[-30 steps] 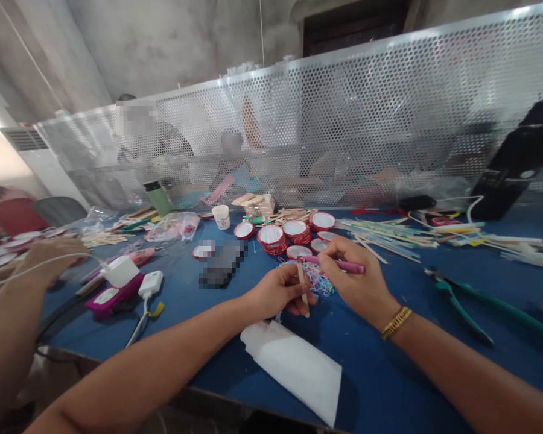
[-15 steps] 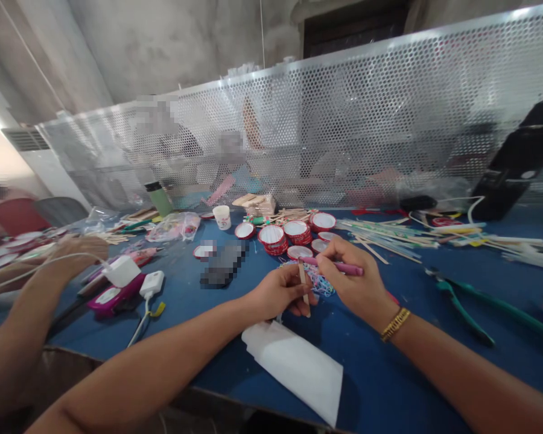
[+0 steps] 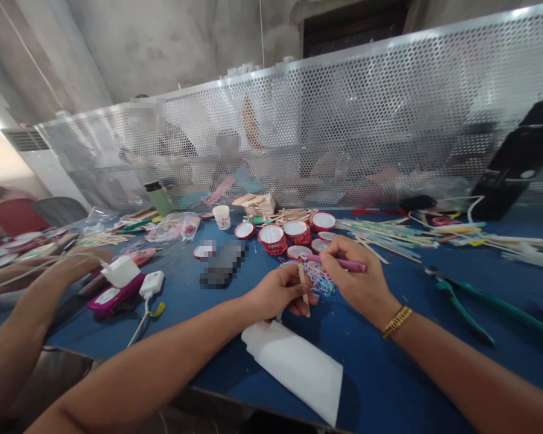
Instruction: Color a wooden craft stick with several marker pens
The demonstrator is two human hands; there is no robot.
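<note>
My left hand (image 3: 278, 292) is closed around a flat wooden craft stick (image 3: 304, 289), held nearly upright. In my right hand (image 3: 355, 271) is a purple marker (image 3: 350, 265), gripped like a pen, its tip pointing left at the top end of the stick. Whether the tip touches the wood I cannot tell. Beneath and behind both hands lies a pile of thin pastel strings (image 3: 319, 280). A folded white sheet (image 3: 298, 371) rests on the blue table (image 3: 389, 380) below my left hand.
Round red-and-white tins (image 3: 271, 238) stand behind my hands, with a paper cup (image 3: 221, 217) and a dark phone (image 3: 224, 265) to their left. Green-handled pliers (image 3: 461, 301) lie at right, near loose sticks (image 3: 389, 235). A co-worker's arm (image 3: 40, 301) reaches past a purple power strip (image 3: 115, 295) at left.
My right hand and the marker have shifted slightly right, while my left hand and the stick have stayed put. The co-worker's hand at left has moved a little lower.
</note>
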